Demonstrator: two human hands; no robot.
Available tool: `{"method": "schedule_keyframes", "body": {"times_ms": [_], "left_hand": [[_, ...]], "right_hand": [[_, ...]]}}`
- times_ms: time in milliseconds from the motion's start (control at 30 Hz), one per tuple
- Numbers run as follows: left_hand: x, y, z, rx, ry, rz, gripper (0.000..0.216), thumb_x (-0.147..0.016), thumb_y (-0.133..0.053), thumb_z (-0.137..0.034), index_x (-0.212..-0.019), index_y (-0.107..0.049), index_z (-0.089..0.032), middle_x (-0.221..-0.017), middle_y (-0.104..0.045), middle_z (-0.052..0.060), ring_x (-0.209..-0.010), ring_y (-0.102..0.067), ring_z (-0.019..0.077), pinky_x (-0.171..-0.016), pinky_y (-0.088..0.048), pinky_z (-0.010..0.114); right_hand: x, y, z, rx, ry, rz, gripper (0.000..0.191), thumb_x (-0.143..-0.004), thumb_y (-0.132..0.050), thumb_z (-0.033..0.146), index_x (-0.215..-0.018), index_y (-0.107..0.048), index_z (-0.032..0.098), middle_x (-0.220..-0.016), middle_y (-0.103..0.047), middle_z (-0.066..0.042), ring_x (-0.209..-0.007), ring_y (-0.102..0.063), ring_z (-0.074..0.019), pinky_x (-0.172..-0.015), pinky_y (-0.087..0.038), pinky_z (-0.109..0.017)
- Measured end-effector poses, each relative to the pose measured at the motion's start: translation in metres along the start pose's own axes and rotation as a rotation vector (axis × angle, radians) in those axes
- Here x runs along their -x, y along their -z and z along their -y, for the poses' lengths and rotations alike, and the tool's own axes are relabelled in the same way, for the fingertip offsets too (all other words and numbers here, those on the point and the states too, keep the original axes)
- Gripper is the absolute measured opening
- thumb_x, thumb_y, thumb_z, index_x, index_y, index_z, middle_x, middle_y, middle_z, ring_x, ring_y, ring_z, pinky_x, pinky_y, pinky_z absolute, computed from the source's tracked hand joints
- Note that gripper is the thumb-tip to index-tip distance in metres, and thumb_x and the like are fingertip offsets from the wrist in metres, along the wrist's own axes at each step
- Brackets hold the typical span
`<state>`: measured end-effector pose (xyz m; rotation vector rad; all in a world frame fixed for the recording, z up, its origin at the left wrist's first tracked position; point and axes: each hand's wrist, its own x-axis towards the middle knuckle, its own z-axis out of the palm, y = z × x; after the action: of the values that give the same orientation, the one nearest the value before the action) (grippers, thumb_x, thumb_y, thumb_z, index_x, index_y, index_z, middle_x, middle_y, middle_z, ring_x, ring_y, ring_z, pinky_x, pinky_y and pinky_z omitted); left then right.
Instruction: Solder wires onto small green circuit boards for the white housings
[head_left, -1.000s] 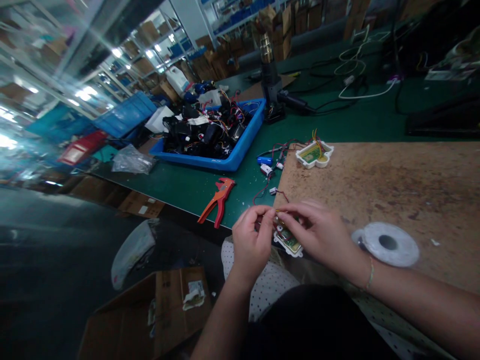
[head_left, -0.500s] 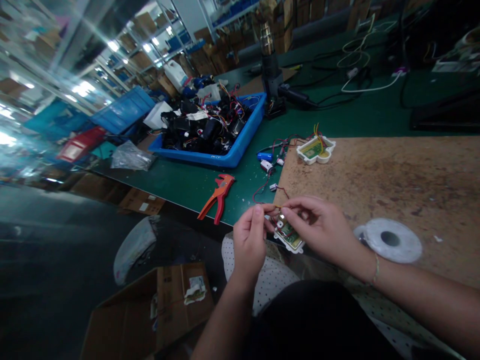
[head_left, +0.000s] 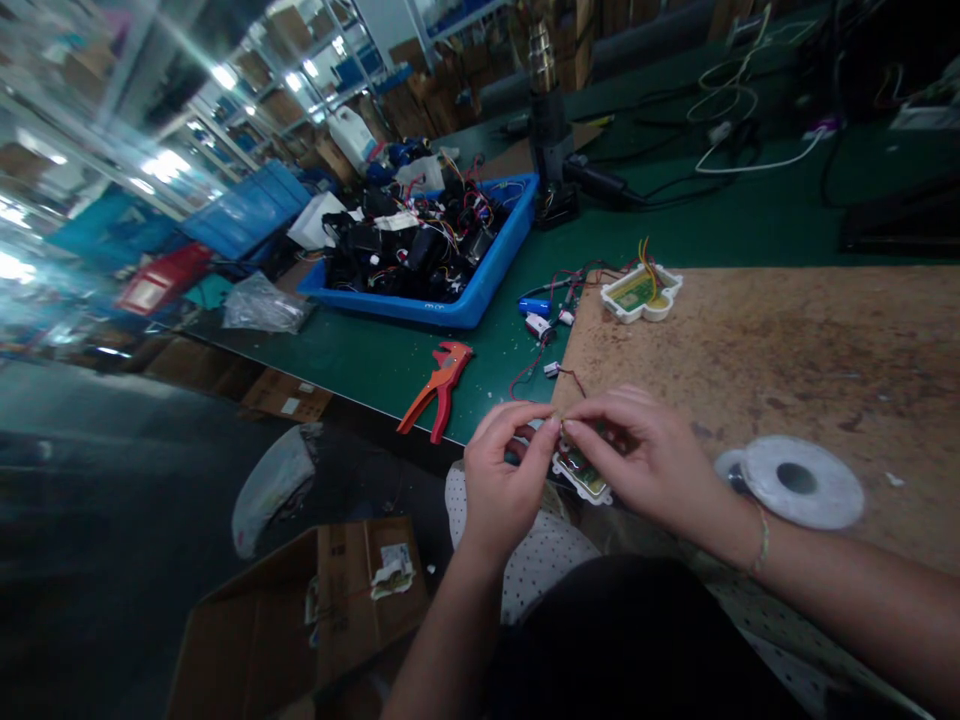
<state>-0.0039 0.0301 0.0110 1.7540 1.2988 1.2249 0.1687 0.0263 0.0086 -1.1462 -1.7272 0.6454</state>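
The left hand (head_left: pixel 510 485) and the right hand (head_left: pixel 649 455) meet fingertip to fingertip at the near edge of the brown work mat (head_left: pixel 787 350). Each is closed in a pinch on a thin wire (head_left: pixel 559 424) that rises from a small white-cased circuit board (head_left: pixel 583 478). The board lies just under the hands, half hidden by the right fingers. The wire end itself is too fine to make out, so whether it is stripped, twisted or soldered cannot be told. Judging by this, the wiring of this board looks to be in progress rather than finished, since the wire is loose in the fingers and the casing is open. A second white-cased board (head_left: pixel 642 292) lies farther up the mat with yellow and red leads standing free, apparently also unclosed. Beside it on the green bench (head_left: pixel 360 360) are a blue cylindrical cell (head_left: pixel 534 305) and small white connectors (head_left: pixel 537 326) on red leads. An orange wire stripper (head_left: pixel 439 385) lies to the left of the hands, within reach but untouched. A white reel (head_left: pixel 796 482) lies flat on the mat just beyond the right wrist. Farther back a blue tray (head_left: pixel 480 292) is heaped with black parts and tangled wires, and a heat gun (head_left: pixel 551 150) stands upright behind it. Nothing lies between the hands and the board; the loose red leads near them are the only clutter.
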Motion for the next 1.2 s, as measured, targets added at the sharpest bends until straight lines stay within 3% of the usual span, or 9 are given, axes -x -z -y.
{"method": "schedule_keyframes", "body": {"times_ms": [200, 500, 700, 833, 1033, 1200], "left_hand": [[-0.006, 0.011, -0.008, -0.162, -0.148, 0.055, 0.005, -0.094, -0.067, -0.02, -0.095, -0.072, -0.02, -0.094, -0.072, 0.003, -0.087, -0.065, 0.0138, -0.071, -0.049, 0.023], [-0.002, 0.01, -0.013, -0.23, -0.117, 0.07, 0.007, -0.095, -0.066, -0.024, -0.092, -0.068, -0.018, -0.09, -0.068, 0.004, -0.079, -0.062, 0.0143, -0.066, -0.048, 0.024], [0.004, 0.011, -0.023, -0.605, -0.307, 0.12, 0.007, -0.097, -0.058, -0.02, -0.101, -0.064, -0.02, -0.101, -0.07, 0.007, -0.092, -0.065, 0.0203, -0.078, -0.047, 0.03], [0.006, 0.012, -0.03, -0.846, -0.332, 0.198, 0.008, -0.098, -0.054, -0.02, -0.099, -0.061, -0.021, -0.096, -0.069, 0.008, -0.081, -0.063, 0.022, -0.068, -0.04, 0.032], [-0.002, 0.021, -0.022, -0.714, -0.222, 0.29, 0.018, -0.105, -0.044, -0.03, -0.1, -0.059, -0.021, -0.09, -0.067, 0.005, -0.08, -0.062, 0.0197, -0.069, -0.039, 0.031], [-0.013, 0.031, -0.013, -0.284, -0.018, 0.397, 0.018, -0.103, -0.052, -0.032, -0.094, -0.063, -0.02, -0.09, -0.067, 0.004, -0.084, -0.06, 0.0171, -0.077, -0.042, 0.029]], "right_hand": [[0.001, 0.001, -0.001, -0.007, 0.003, 0.007, 0.01, -0.095, -0.062, 0.025, -0.093, -0.071, 0.022, -0.083, -0.071, 0.0, -0.078, -0.059, -0.0137, -0.074, -0.042, -0.03], [0.002, 0.001, 0.001, 0.061, 0.055, 0.016, 0.009, -0.095, -0.061, 0.025, -0.093, -0.07, 0.022, -0.084, -0.072, -0.001, -0.078, -0.06, -0.0149, -0.073, -0.043, -0.031], [0.003, -0.001, -0.001, 0.125, 0.119, 0.034, 0.009, -0.096, -0.059, 0.024, -0.095, -0.068, 0.021, -0.084, -0.072, -0.002, -0.078, -0.059, -0.0155, -0.073, -0.043, -0.032], [0.004, -0.001, 0.0, 0.161, 0.169, 0.052, 0.01, -0.095, -0.059, 0.021, -0.099, -0.068, 0.02, -0.085, -0.072, -0.003, -0.079, -0.058, -0.0159, -0.074, -0.043, -0.032], [0.005, -0.002, -0.002, 0.156, 0.171, 0.053, 0.009, -0.095, -0.058, 0.021, -0.097, -0.067, 0.02, -0.084, -0.071, -0.003, -0.076, -0.058, -0.0154, -0.071, -0.043, -0.031], [0.003, -0.002, -0.001, 0.132, 0.144, 0.074, 0.01, -0.096, -0.058, 0.024, -0.098, -0.068, 0.021, -0.084, -0.072, -0.003, -0.077, -0.059, -0.0154, -0.072, -0.043, -0.031]]}}
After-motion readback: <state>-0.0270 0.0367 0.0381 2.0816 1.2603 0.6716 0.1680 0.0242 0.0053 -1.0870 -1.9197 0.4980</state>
